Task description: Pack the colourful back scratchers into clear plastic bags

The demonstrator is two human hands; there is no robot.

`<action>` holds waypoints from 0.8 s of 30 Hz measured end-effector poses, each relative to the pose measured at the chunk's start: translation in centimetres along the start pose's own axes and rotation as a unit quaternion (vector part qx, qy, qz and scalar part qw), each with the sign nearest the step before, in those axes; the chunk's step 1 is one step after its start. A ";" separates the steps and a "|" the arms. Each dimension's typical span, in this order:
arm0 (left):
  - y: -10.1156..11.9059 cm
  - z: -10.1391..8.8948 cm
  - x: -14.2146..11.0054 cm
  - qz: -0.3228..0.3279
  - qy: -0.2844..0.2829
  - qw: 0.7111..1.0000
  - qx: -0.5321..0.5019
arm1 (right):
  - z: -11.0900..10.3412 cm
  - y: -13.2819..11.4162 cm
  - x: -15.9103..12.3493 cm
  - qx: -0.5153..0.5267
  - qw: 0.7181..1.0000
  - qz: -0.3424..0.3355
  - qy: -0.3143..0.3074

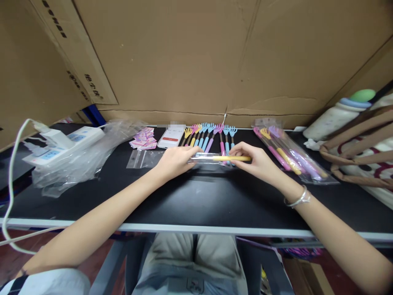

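Observation:
A back scratcher with a yellow handle (225, 158) lies level above the black table, its front part inside a clear zip bag (143, 159). My left hand (175, 160) is closed on the bag around its middle. At the other end, the fingers of my right hand (254, 161) pinch the yellow handle. Just behind my hands lies a row of loose back scratchers (204, 133) in pink, yellow, blue and purple, claws pointing away. My fingers hide part of the bag and some handles.
Packed back scratchers (288, 153) lie at right, near a white bottle (331, 119) and a fabric bag (359, 147). Small pink packets (143, 139) and a phone (171, 137) lie behind my left hand. Loose plastic bags (76, 164) partly cover a power strip (82, 135). Cardboard (184, 57) stands behind.

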State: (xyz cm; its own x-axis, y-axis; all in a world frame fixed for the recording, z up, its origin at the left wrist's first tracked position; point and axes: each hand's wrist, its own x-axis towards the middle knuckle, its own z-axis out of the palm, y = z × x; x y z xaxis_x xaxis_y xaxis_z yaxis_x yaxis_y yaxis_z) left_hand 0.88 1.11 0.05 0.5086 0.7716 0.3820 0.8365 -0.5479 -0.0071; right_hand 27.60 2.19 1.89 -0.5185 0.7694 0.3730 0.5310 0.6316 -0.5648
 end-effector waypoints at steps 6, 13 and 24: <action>0.9 0.7 -0.2 0.038 0.037 0.999 -0.001 | 1.9 -0.5 -0.3 -0.045 0.997 -0.055 0.022; 0.8 0.9 -0.2 0.034 0.055 0.998 -0.005 | 1.7 -0.1 -0.4 -0.100 0.993 -0.059 0.029; 0.3 0.5 0.0 0.004 0.060 0.998 -0.010 | -0.3 0.4 -0.3 -0.037 0.998 -0.003 -0.050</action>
State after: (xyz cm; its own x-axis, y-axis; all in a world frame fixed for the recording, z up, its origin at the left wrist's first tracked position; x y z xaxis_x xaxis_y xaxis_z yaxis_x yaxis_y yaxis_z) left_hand 1.18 1.11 -0.41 0.4862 0.7230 0.4908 0.8274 -0.5615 0.0075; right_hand 28.21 2.20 1.81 -0.5840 0.7552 0.2978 0.5740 0.6435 -0.5063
